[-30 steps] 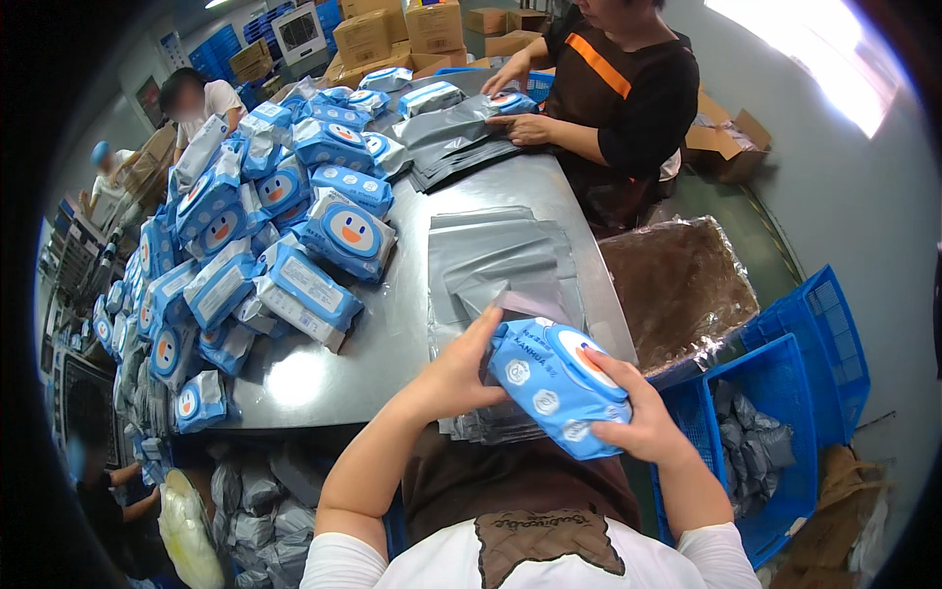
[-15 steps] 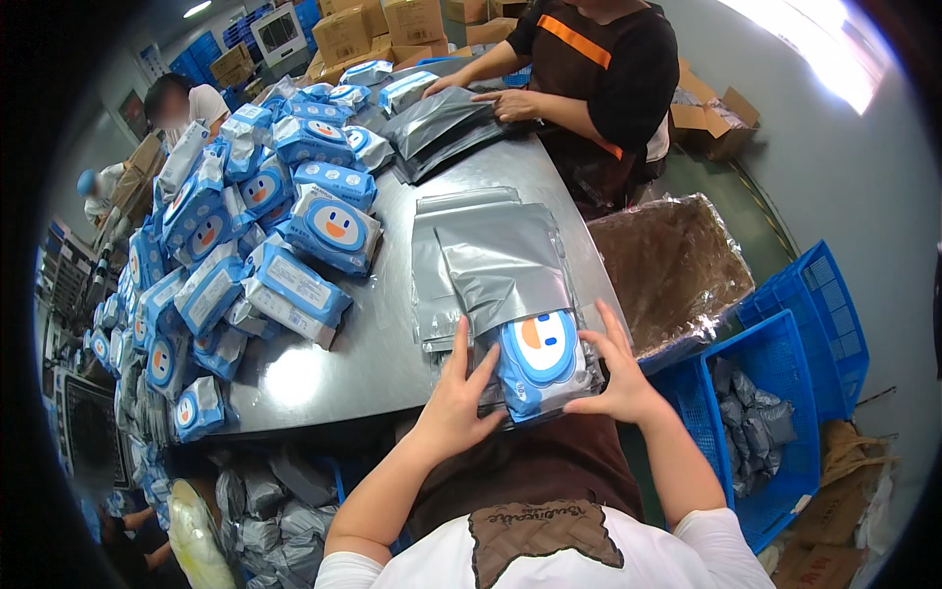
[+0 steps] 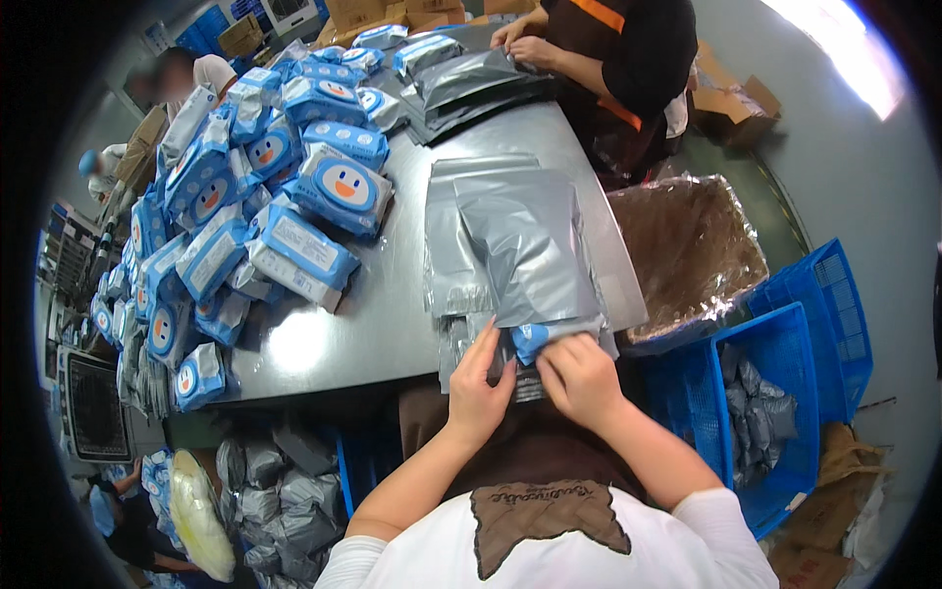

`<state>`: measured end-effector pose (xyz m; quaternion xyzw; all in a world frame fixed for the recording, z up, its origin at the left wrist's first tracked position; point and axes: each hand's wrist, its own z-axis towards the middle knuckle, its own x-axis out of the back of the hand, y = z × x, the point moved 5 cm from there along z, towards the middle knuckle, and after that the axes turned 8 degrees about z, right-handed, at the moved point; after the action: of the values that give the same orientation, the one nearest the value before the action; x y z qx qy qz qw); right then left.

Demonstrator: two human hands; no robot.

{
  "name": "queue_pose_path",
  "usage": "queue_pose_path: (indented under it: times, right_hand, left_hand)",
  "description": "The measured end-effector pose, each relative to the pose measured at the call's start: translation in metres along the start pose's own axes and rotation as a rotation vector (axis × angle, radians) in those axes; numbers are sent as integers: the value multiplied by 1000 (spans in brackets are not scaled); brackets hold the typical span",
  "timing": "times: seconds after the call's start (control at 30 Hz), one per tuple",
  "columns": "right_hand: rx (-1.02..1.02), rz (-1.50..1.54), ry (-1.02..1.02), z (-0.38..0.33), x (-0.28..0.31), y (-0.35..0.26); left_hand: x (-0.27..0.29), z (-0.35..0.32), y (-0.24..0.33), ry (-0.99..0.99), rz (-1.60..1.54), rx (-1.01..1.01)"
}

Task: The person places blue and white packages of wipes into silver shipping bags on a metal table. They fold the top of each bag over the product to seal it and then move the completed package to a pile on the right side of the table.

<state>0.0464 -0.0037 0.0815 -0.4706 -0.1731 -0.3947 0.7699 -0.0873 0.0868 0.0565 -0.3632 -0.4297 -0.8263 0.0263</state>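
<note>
A grey plastic mailing bag (image 3: 535, 260) lies on top of a stack of such bags near the table's front right edge. Inside its near end sits a pack of wet wipes (image 3: 530, 341), with only a blue corner showing; the bag covers the rest. My right hand (image 3: 581, 378) is closed at the bag's mouth, with its fingers curled on the edge and their tips partly hidden. Left of the pack, my left hand (image 3: 479, 385) rests against the bag's side, its fingers stretched forward and its thumb apart.
Blue and white wipes packs (image 3: 324, 187) are heaped on the metal table's (image 3: 392, 324) left. Beyond my stack, a co-worker handles dark bags (image 3: 481, 88). On the right stand a lined carton (image 3: 687, 255) and a blue crate (image 3: 800, 393) holding grey parcels. More grey parcels (image 3: 285, 506) lie below left.
The wipes pack has gone from mostly exposed to nearly covered by the bag. My right hand has moved left and closed at the bag's mouth. The co-worker's hands have drawn together.
</note>
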Motion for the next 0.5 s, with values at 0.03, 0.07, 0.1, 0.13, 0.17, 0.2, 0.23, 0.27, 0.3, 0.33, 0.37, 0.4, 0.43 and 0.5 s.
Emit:
queue_pose_path:
  times: [0.03, 0.07, 0.1, 0.13, 0.17, 0.2, 0.23, 0.27, 0.3, 0.33, 0.37, 0.4, 0.43, 0.5]
  right_hand:
    - [-47, -5, 25, 14, -7, 4]
    - [-66, -80, -88, 21, -15, 1]
    - [-116, -49, -127, 28, -22, 5]
    - [-85, 1, -76, 32, -19, 2]
    - [-55, 51, -24, 35, -14, -1]
    - [-111, 164, -94, 35, -15, 1]
    - [-167, 276, -163, 34, -17, 3]
    - [-223, 387, -232, 34, -20, 4]
    - [-273, 444, -260, 35, -22, 4]
    - [-324, 500, -288, 38, -24, 4]
    - [-375, 556, -315, 39, -27, 5]
    - [-368, 540, -332, 40, -29, 6]
    - [-360, 540, -392, 42, -31, 6]
    - [-343, 537, -511, 45, -35, 6]
  left_hand:
    - [-2, 0, -1, -4, -13, 12]
    - [0, -2, 5, 58, 58, -27]
    - [4, 0, 4, 97, -50, 76]
    - [8, 1, 2, 136, -158, 178]
    - [10, 0, -2, 175, -267, 280]
    - [6, -5, -8, 121, -425, 372]
    - [6, -8, -11, 47, -371, 370]
    - [9, -11, -17, -28, -316, 367]
    - [10, -12, -21, -104, -266, 360]
    - [14, -10, -20, -93, -234, 273]
    - [15, -9, -19, -103, -247, 230]
    - [18, -8, -16, -110, -258, 189]
    - [20, -7, -14, -119, -270, 147]
    - [21, -8, -16, -148, -244, 164]
